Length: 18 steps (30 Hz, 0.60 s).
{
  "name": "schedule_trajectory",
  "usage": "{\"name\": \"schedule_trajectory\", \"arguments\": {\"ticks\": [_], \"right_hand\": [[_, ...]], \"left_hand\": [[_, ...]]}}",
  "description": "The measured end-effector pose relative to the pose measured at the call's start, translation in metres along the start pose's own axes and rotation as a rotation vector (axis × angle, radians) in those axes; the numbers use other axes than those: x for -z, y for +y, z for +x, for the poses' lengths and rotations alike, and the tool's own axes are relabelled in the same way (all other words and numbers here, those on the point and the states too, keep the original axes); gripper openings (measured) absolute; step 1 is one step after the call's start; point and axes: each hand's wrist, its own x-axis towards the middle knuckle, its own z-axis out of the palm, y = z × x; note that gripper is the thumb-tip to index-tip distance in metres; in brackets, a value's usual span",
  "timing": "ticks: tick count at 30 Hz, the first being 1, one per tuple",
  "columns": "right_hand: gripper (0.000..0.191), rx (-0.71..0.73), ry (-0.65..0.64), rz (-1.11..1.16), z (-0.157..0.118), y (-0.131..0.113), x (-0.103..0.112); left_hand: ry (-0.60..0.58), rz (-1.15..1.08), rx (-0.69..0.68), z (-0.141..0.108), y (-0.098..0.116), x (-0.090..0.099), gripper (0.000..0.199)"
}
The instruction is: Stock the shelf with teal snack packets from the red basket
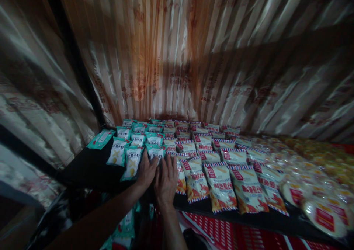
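A teal-and-white snack bag [155,152] stands at the front of the teal group on the black shelf [85,169]. My left hand [146,170] grips its left side, with the thumb across the lower front. Along the right lower side lies my right hand [166,177], fingers stretched forward and slightly apart, touching the bag's edge. My hands partly cover the bag's bottom. Left of them, another teal snack bag [132,163] leans upright. Close to the right hand stand red-white-and-blue snack bags [195,178] in rows.
One teal bag [101,139] lies flat at the shelf's left end. Round clear-wrapped packs [323,216] fill the right side. Behind hangs a pleated printed sheet [177,58], with a dark post [80,65] at left. Red baskets [212,229] and more teal bags [127,224] are below.
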Motion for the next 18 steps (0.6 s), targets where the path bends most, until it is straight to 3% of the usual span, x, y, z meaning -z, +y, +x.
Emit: {"name": "schedule_trajectory", "arguments": {"ticks": [5,18], "right_hand": [[0.039,-0.008,-0.004,0.003,-0.0002,0.0027,0.0009],[0.039,-0.032,-0.001,0.077,0.0044,0.0083,0.0022]], "left_hand": [[-0.004,0.039,0.067,-0.0011,0.0042,-0.0035,0.063],[-0.016,0.040,0.056,-0.0012,0.0039,-0.0083,0.067]]}}
